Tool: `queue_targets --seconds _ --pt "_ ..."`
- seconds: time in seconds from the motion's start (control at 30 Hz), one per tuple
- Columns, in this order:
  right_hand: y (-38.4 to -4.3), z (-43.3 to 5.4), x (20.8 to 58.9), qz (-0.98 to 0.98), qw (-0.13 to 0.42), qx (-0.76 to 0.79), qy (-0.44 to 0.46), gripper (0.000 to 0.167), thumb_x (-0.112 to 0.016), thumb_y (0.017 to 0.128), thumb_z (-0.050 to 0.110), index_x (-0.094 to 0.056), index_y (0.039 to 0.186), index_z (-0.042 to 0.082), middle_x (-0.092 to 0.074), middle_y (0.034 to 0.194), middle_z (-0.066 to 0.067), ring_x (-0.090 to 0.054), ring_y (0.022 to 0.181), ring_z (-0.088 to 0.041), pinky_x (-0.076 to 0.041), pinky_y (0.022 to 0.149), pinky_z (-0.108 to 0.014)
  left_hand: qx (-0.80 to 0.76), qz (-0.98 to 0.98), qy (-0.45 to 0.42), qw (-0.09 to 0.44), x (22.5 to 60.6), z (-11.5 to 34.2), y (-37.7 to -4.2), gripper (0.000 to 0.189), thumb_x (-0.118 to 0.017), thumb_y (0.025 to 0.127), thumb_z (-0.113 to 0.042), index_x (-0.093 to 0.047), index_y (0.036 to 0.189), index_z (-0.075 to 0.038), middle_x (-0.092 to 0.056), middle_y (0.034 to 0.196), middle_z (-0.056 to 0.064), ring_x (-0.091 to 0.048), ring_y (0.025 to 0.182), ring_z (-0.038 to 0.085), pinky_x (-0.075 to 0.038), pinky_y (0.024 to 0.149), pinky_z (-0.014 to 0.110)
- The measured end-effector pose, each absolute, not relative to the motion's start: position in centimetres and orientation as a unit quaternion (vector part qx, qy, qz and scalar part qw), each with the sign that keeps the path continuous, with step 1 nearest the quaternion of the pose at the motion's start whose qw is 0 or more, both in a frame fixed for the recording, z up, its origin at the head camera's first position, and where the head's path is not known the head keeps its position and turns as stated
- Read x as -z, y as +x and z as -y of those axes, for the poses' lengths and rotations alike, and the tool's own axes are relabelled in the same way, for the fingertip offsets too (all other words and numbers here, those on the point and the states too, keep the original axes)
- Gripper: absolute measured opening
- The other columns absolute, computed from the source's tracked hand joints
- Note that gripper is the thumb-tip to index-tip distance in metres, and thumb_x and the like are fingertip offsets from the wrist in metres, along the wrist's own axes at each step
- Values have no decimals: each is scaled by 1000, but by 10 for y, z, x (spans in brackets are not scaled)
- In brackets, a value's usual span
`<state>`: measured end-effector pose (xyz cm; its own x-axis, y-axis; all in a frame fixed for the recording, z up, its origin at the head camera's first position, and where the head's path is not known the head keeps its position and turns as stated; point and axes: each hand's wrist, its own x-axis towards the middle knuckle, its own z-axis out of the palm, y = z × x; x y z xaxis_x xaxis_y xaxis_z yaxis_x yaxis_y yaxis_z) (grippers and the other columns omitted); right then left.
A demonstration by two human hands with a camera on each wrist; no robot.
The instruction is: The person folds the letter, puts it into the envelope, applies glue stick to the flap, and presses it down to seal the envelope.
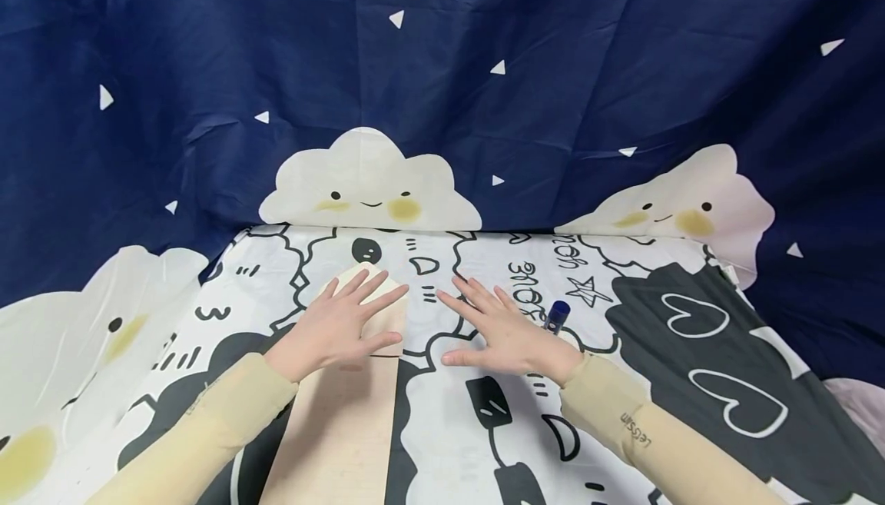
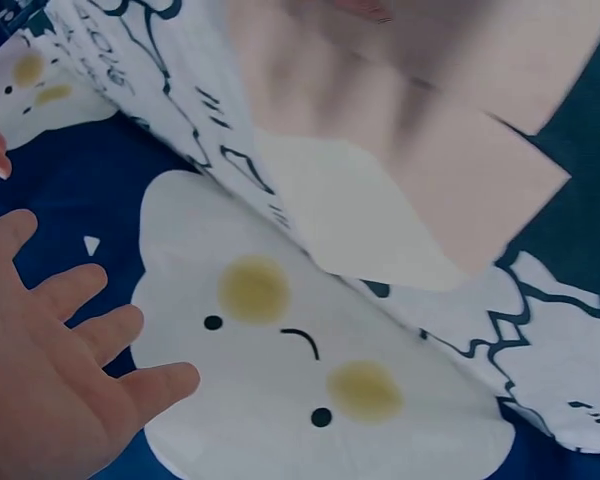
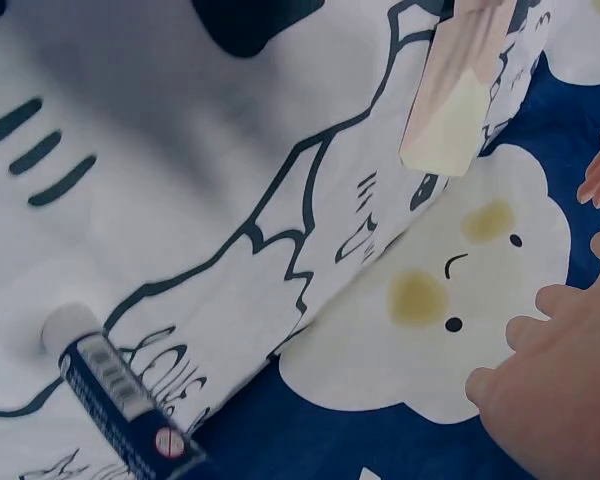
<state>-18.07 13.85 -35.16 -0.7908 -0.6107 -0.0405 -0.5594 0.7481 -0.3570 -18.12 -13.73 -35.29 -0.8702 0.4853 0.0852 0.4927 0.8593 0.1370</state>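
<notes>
Two bare hands are held out before us, apart from each other, their fingers straight and spread and holding nothing. The left hand (image 1: 339,328) hovers above the far part of a long pale pink sheet (image 1: 339,436), which lies left of the middle; finger shadows fall across it. A cream piece (image 2: 365,215) narrows at the sheet's far end. The right hand (image 1: 512,334) is over the white printed cloth (image 1: 442,428), to the right of the sheet. Just beyond that hand, on its right, we see a dark blue tube (image 3: 130,410) with a white end and a barcode; we cannot tell whether it lies or stands. Both arms wear cream sleeves (image 1: 615,405), the right one bearing dark lettering. Along the far side, a navy cloth (image 1: 442,82) carries white triangles and smiling clouds (image 1: 366,171).
</notes>
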Motion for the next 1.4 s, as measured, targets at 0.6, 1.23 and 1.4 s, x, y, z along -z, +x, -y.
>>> queue_targets --seconds 0.6,1.23,1.4 --pt "-168 -109 384 -921 119 173 -328 84 -52 85 69 -16 153 37 -7 163 -2 -7 151 -27 -6 120 -54 71 969 -235 23 388 169 -163 64 -52 89 -61 -39 146 -36 -37 154 6 -33 142 36 -27 109 64" --pt "-154 -90 410 -913 155 165 -339 81 -51 83 72 -18 152 42 -11 163 -5 -12 151 -26 -8 120 -54 72 976 -205 -3 424 211 -133 64 -52 88 -63 -44 144 -34 -41 152 7 -34 141 38 -30 106 66" --pt "-149 -85 417 -913 162 155 -340 81 -52 83 71 -20 151 41 -12 163 -5 -13 151 -25 -11 121 -52 86 978 -190 5 429 220 -126 63 -53 87 -65 -47 142 -34 -42 151 7 -36 140 38 -31 105 66"
